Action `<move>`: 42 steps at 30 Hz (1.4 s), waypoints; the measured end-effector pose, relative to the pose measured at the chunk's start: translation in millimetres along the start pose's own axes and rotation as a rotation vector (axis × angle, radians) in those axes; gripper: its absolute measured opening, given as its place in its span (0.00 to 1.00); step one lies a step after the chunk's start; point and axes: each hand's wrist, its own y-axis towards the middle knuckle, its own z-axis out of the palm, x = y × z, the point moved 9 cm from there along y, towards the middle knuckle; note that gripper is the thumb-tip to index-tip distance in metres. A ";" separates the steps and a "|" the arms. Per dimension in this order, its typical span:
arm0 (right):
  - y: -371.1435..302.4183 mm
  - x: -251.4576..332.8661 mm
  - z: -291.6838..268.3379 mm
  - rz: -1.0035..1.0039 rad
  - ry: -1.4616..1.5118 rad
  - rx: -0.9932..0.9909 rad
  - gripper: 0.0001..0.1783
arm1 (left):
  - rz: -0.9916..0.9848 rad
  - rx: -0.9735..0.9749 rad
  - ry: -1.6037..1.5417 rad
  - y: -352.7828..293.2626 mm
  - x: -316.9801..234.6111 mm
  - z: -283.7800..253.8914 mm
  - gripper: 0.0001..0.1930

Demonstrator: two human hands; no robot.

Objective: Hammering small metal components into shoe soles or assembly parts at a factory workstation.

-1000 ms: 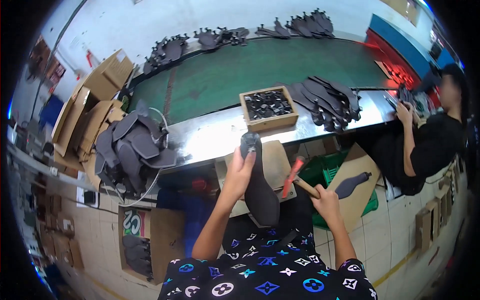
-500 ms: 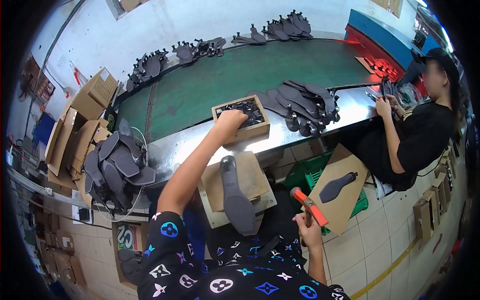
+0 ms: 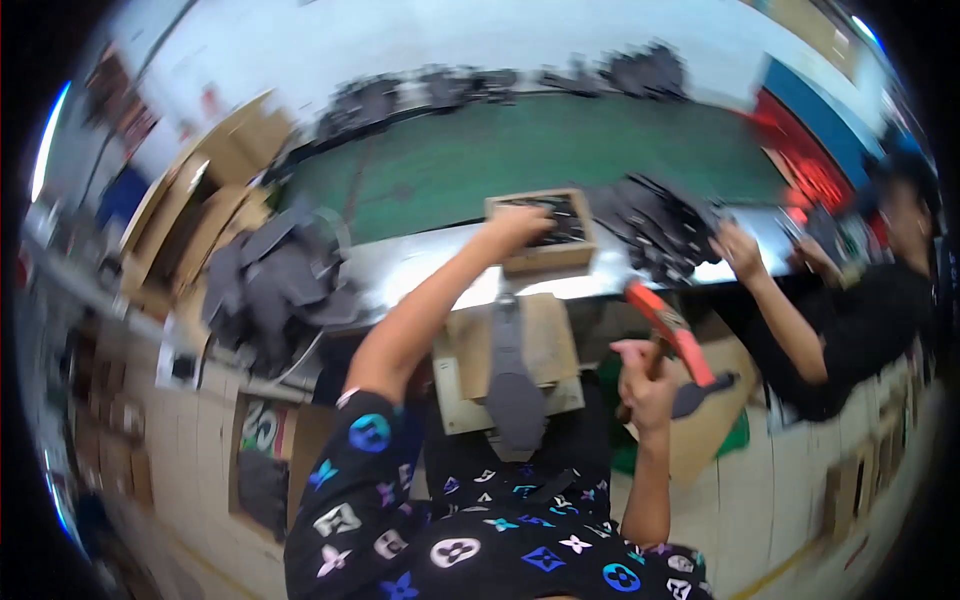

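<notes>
My left hand (image 3: 522, 222) reaches into an open wooden box (image 3: 548, 263) holding small dark pieces (image 3: 570, 228); its fingertips are blurred among them. In my right hand (image 3: 650, 392) is a hammer (image 3: 676, 335) with a red-orange head, the fingers wrapped round its handle. Between my arms a dark grey shoe sole (image 3: 516, 398) lies on a brown board (image 3: 550, 345), its wide end toward me. That board rests on a pale block (image 3: 452, 395) in front of my lap.
Dark soles are piled on the metal table edge (image 3: 400, 275), right of the box, and at left (image 3: 270, 285). A green belt (image 3: 460, 150) lies behind. A person (image 3: 850, 320) sits at right, one hand at the pile. Below, a sole rests on cardboard (image 3: 715, 435).
The whole view has shifted and blurred. My right hand has risen with the hammer. The person at right has stretched one hand to the sole pile. My left hand stays in the box.
</notes>
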 end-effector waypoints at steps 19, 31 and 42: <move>13.3 47.7 25.5 -0.069 -0.032 0.051 0.17 | -0.506 -0.583 -1.171 -80.3 -7.8 -120.9 0.10; -16.4 132.6 123.7 -0.177 0.236 0.316 0.19 | 0.081 -1.038 -0.054 -183.6 -200.3 -242.9 0.15; -17.7 88.5 96.6 -0.160 0.250 0.290 0.12 | -0.181 -0.744 -0.879 -163.0 -158.3 -201.2 0.15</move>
